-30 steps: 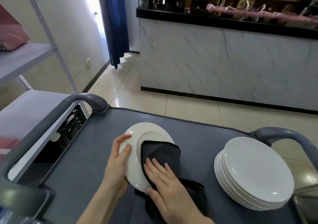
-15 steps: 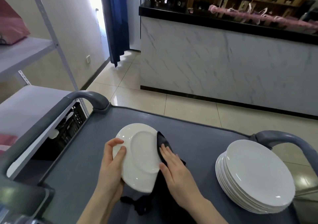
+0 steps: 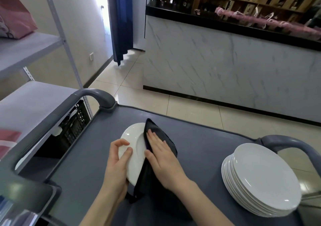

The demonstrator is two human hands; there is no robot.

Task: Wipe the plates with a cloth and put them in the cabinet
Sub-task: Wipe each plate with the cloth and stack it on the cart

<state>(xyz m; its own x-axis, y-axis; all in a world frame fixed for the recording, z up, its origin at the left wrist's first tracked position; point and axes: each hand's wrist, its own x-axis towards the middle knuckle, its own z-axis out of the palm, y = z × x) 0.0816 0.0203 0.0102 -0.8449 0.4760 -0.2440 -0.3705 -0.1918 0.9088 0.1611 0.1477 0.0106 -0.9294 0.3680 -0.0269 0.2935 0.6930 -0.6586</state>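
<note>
1. The round white ceramic plate stands tilted up on edge above the grey plastic cart top, near its middle, left of the stack of white dinner plates
2. The left hand grips the plate's left rim: thumb on the face turned toward the camera, the other fingers curled round behind, closed firmly on it
3. The right hand lies flat and open, fingers together, pressing the dark grey folded cloth against the plate's right side; it holds the cloth by pressure, not by a pinch
4. The cloth's lower part hangs down to the cart top, right of the plate
5. To wipe well, I judge the left hand should turn the plate bit by bit while the right hand sweeps rim to centre, keeping the palm flat so that no strip is missed
6. The risk is slipping: the plate is held by one edge only, so the pressing force should meet the left fingers, not push past them
7. The stack sits well apart to the right, near the cart's grey curved handle; no cabinet shows
</note>
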